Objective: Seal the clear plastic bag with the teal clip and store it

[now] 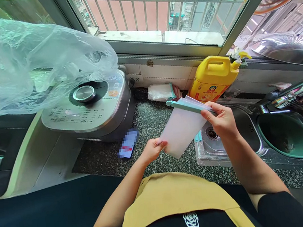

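"Over the speckled counter (152, 119), what are you holding?"

"You're holding a milky bag (183, 131) at a slant, with a teal strip (185, 106) running along its upper edge. It's hanging between the cooker and the sink."

"And how are your hands working?"

"Your left hand (152, 149) is pinching the bag's lower left corner between thumb and fingers. Your right hand (221, 119) is gripping the strip near its right end, your thumb lying on the near side."

"What's sitting close by?"

"Behind the bag, a packet of clear plastic (160, 92) is lying by the wall, and a yellow jug (213, 78) is standing to its right. The metal sink (245, 127) is opening beside your right hand, with a green basin (287, 137) sitting farther right."

"And toward your left?"

"A phone (128, 144) is lying on the counter, its screen showing blurred. Past it, the cooker (98, 109) is standing with a big crumpled plastic bag (40, 61) resting on top. Beyond everything, a barred window (154, 2) is letting in daylight."
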A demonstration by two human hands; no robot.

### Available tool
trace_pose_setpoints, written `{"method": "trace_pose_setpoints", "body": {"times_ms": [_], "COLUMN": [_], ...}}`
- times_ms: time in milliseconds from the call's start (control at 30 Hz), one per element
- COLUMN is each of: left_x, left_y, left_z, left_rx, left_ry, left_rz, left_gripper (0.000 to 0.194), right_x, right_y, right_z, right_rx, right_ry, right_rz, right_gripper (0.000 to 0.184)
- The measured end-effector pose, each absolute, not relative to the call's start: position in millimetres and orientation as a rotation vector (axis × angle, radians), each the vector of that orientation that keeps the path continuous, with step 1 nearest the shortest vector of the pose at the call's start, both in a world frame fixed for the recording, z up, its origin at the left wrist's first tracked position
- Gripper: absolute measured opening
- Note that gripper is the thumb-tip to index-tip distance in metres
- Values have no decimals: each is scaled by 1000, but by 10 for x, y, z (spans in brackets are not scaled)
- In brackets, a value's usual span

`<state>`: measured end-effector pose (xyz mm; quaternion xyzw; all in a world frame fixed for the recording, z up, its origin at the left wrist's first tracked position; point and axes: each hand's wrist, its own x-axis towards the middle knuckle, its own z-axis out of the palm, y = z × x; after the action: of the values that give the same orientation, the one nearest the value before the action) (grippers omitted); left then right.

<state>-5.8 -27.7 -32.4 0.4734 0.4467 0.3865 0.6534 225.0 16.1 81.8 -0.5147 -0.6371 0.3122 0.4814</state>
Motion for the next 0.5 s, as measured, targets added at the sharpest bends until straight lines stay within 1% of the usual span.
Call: {"method": "trace_pose_setpoints", "body": {"times_ms": [67,167,200,267,300,367,400,433,500], "left_x": [-60,-161,-217,-324,-357,-357,-322,-269,-140], "left_y": [-315,-277,-230,-96,-18,131,192,240,298], "left_z": [-412,-422,-378,-220,-111,133,252,357,509], "left_rx": [1098,1161,1196,1280,1315,1370,1381,1381,1355], "left_ry": [1000,969,974,994,988,927,880,841,805], "left_rz": [867,792,800,899,970,1047,1036,1017,1023], "left_gripper": [46,41,44,63,68,72,73,70,54], "right_x": [2237,2218,2212,2193,2177,2133,2108,2083,2045], "right_y": [184,196,197,196,197,202,207,215,236], "right_z": [817,823,830,858,876,919,940,958,971], "right_rx": [-1246,-1234,-1229,-1204,-1182,-1140,-1125,-1115,-1107], "right_ry": [-1582,-1637,-1668,-1735,-1766,-1820,-1844,-1864,-1871], "right_rz": [778,828,851,899,919,944,948,949,970], "right_gripper": [26,26,27,28,29,29,29,30,31]}}
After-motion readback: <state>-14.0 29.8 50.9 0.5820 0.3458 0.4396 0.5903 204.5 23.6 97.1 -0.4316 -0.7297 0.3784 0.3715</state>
